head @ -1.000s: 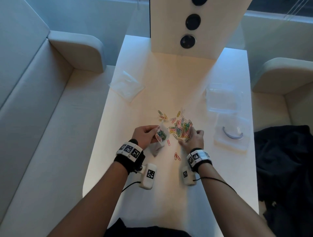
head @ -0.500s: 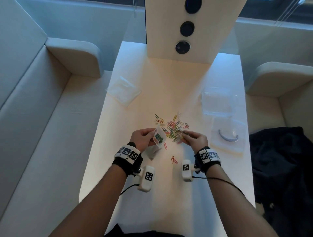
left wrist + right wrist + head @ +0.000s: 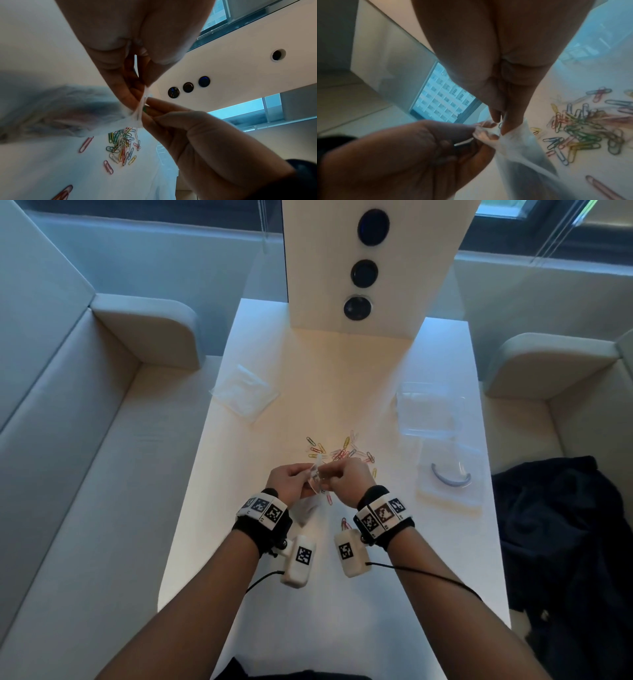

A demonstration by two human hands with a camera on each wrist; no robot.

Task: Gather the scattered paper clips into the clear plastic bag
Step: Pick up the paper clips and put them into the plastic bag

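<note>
My left hand pinches the mouth of the small clear plastic bag and holds it just above the white table. My right hand meets it from the right, its fingertips pinching a paper clip at the bag's opening. The bag hangs down with coloured clips showing dimly inside. A heap of coloured paper clips lies just beyond both hands. Single clips lie nearer me.
Flat clear bags lie at the table's left, a clear plastic box and a bag with a curved bluish piece at the right. A white panel stands at the far end. Dark cloth covers the right seat.
My right hand has left the clip heap and moved left to the bag's mouth. The left hand has kept hold of the bag and turned it edge-on.
</note>
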